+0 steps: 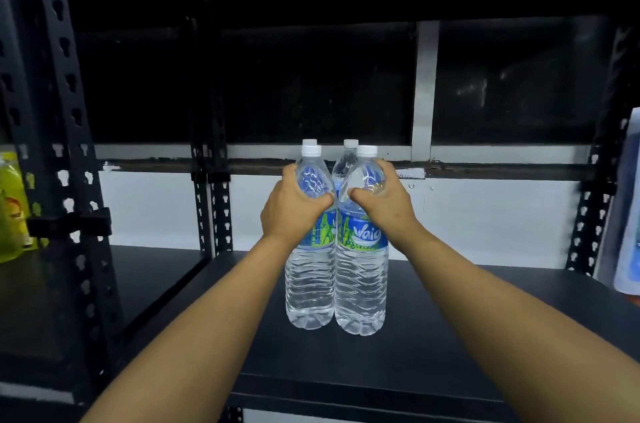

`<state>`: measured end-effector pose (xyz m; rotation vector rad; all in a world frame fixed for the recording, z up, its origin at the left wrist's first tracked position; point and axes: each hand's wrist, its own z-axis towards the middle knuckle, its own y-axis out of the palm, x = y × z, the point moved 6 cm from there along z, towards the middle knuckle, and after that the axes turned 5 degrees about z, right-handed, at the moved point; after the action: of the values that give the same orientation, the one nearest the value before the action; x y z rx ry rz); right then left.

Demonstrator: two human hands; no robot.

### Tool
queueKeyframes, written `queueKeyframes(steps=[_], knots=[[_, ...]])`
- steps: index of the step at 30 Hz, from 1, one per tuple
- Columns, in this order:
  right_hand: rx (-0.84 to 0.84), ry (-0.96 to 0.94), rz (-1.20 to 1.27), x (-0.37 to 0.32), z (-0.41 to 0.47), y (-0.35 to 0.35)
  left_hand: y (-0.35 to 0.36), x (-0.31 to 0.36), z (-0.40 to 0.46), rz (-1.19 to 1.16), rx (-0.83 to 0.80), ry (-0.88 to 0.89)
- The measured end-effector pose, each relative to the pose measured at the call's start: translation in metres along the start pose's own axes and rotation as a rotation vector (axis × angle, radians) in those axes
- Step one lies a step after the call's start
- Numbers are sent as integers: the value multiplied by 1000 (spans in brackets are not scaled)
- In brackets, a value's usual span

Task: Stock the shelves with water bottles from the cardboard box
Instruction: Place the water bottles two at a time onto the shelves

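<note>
Two clear water bottles with white caps and blue-green labels stand upright side by side on the black shelf [450,318]. My left hand [291,208] grips the shoulder of the left front bottle [309,287]. The right front bottle [360,291] is held the same way by my right hand [388,201]. Behind them stand two more bottles; only the cap of the left rear bottle [309,142] shows, and the cap and neck of the right rear bottle [348,156]. The cardboard box is not in view.
Black perforated uprights frame the shelf: one at the left [62,145], a pair at the back [211,208], one at the right [588,214]. A yellow-green package [12,208] sits on the neighbouring shelf at the left. A pale blue object [628,208] hangs at the right edge.
</note>
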<state>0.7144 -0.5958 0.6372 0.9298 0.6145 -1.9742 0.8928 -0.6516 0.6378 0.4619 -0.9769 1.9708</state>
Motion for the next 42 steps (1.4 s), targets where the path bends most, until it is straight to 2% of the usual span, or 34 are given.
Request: queueKeyframes(steps=[13,21,28,33,42], knots=[[-71,10,75,31,31,5,23,-13,26,50,35,-15],[-69,-32,49,35,36,13,26,-21,35,-30,15,26],[-36,-76,57,35,6,12,31,-30,23,-249,-88,90],[-80,-10,72,47,-12,13,35,-36,14,-296,-174,117],[-73,102,57,81,-55,18,67,-84,-43,-381,-250,21]])
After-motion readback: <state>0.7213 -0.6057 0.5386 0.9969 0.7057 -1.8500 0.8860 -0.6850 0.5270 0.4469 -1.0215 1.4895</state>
